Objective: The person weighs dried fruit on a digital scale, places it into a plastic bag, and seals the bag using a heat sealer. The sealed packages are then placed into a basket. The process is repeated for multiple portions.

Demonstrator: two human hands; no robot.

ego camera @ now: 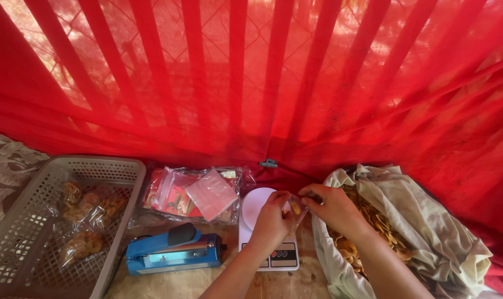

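- A small clear bag (294, 209) is held between both hands above the white kitchen scale (262, 232), near its right edge.
- The left hand (271, 220) is seen with its fingers (279, 198) pinched together on the left side of the small clear bag.
- The right hand (332, 207) is seen with its fingers (309, 195) closed on the bag's upper right edge; yellowish chips can be made out inside the bag, though the detail is small.
- Just right of the hands, a pale cloth sack (429, 221) is spread open, and a heap of yellow fried chips (373, 221) is lying in it; the right forearm is laid across it.
- The scale is set on the counter (174, 285), with its round platform partly covered by the left hand.
- A blue heat sealer (174, 252) is placed just left of the scale, near the counter's front edge.
- Behind the sealer, a stack of empty clear pouches and red printed packets (193, 194) is lying flat.
- At the far left, a grey perforated plastic basket (19, 221) is standing, and several sealed bags of chips (88, 221) are lying inside it.
- A red mesh curtain (251, 77) is hung behind everything.
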